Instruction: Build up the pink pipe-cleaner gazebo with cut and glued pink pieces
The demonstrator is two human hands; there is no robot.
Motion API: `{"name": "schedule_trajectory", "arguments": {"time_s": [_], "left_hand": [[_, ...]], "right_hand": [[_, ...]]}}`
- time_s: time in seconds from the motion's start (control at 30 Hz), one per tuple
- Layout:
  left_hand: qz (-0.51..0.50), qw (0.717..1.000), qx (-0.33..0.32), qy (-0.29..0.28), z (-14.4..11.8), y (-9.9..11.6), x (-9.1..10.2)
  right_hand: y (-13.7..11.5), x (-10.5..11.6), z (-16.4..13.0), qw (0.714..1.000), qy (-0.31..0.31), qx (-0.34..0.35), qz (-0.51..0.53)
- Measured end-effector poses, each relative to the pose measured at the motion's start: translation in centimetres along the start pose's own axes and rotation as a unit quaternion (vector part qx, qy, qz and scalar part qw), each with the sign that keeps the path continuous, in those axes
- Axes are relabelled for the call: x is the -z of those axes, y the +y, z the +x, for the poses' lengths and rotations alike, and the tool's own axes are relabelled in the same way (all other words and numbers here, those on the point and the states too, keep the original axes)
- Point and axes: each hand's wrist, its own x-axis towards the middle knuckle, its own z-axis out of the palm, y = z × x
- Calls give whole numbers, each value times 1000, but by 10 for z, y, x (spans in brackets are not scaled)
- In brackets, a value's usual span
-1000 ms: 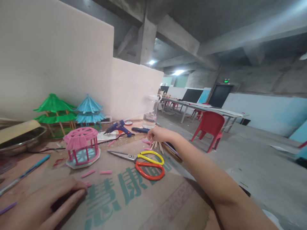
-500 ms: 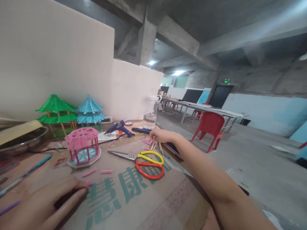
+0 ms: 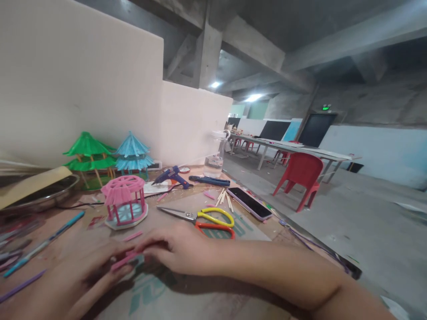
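My left hand (image 3: 90,273) is closed in a pinch on a small pink strip (image 3: 122,262), low at the left over the cardboard. My right hand (image 3: 180,249) meets it fingertip to fingertip, its thumb and fingers pinched; what lies between them is hidden. Just beyond my hands stands a pink model pavilion (image 3: 128,200) with pink posts, an open spoked top and a partly covered pink edge. Another pink strip (image 3: 133,236) lies on the board in front of it. Scissors (image 3: 193,216) with yellow and red handles lie beyond my right hand.
Green (image 3: 88,155) and blue (image 3: 133,153) model pavilions stand behind. A blue glue gun (image 3: 171,176), blue pliers-like tool (image 3: 209,180), thin sticks (image 3: 225,199), phone (image 3: 250,203) and water jug (image 3: 214,155) line the far side. A metal bowl (image 3: 60,191) stands left.
My right hand has come back from the sticks to my left hand, uncovering the phone. My left hand now holds up a pink strip. The view has shifted slightly left.
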Motion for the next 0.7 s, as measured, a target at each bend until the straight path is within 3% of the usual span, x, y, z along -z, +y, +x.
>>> {"name": "schedule_trajectory", "arguments": {"time_s": [0.17, 0.27, 0.4, 0.7], "left_hand": [[-15, 998, -68, -3, 4, 4, 4], [-22, 998, -35, -37, 4, 9, 7], [-48, 996, -9, -78, 5, 13, 7], [-39, 997, -2, -60, 15, 30, 18]], "right_hand": [[4, -15, -8, 998, 15, -56, 8], [4, -14, -6, 998, 7, -58, -11], [1, -13, -5, 998, -37, 1, -41], [6, -11, -10, 995, -19, 29, -98]]}}
